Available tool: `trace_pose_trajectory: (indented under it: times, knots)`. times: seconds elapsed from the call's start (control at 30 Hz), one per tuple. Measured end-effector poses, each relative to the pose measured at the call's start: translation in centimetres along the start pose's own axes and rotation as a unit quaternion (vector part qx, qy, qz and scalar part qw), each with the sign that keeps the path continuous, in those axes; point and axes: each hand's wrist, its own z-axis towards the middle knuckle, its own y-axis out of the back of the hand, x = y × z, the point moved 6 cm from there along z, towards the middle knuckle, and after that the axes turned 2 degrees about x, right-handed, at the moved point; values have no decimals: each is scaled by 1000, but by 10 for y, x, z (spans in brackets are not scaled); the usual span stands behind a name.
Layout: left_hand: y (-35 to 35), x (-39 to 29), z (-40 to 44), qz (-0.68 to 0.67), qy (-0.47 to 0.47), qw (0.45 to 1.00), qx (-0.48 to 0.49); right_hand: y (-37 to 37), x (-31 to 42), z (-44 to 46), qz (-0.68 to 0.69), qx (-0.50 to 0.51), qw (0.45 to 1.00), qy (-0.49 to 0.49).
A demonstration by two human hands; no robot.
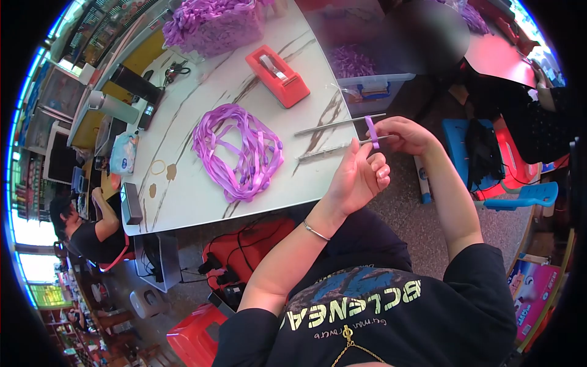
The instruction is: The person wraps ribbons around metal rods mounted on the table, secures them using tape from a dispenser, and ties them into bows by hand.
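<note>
Two thin metal rods point(330, 126) stick out past the right edge of the table, side by side. Around them, near their outer ends, a short purple ribbon point(372, 132) is looped. My right hand point(406, 136) pinches at this ribbon from the right, its fingertips against the loop. Just below the rods is my left hand point(359, 177), fingers curled in and thumb up close to the ribbon; whatever its fingertips hold is hidden. A loose coil of purple ribbon point(237, 153) lies on the table to the left.
On the white marbled table point(183, 196) stand a red tape dispenser point(278, 76), a clear bin of purple ribbons point(214, 27), a tissue pack point(125, 153) and a dark box point(131, 203). A blue chair point(465, 153) stands right. Another person point(92, 226) sits at left.
</note>
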Motion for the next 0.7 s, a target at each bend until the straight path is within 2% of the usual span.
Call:
trace_pose_trajectory:
  times: [0.17,0.23,0.27,0.37,0.43,0.5,0.53,0.6,0.7]
  knots:
    - [1,0,1,3,-2,1000,2,-9,23,-16,-74,-14,997,22]
    - [0,0,1,1,-2,1000,1,-7,27,-16,-241,-125,962,-8]
    - [0,0,1,4,-3,1000,-3,-4,25,-13,-260,-159,952,-11]
    - [3,0,0,7,-2,1000,-14,-5,22,-13,-258,-157,953,-3]
    - [5,0,0,6,0,1000,-22,-6,19,-15,-211,-149,966,-6]
    - [4,1,0,7,0,1000,-18,3,5,-12,-107,-135,985,-14]
    - [4,2,-1,4,1,1000,-19,7,-3,-9,-106,-136,985,-17]
    - [4,1,0,8,-1,1000,-26,14,-21,-1,48,-128,990,-32]
    - [2,0,0,11,-1,1000,-15,16,-44,13,160,-85,983,-12]
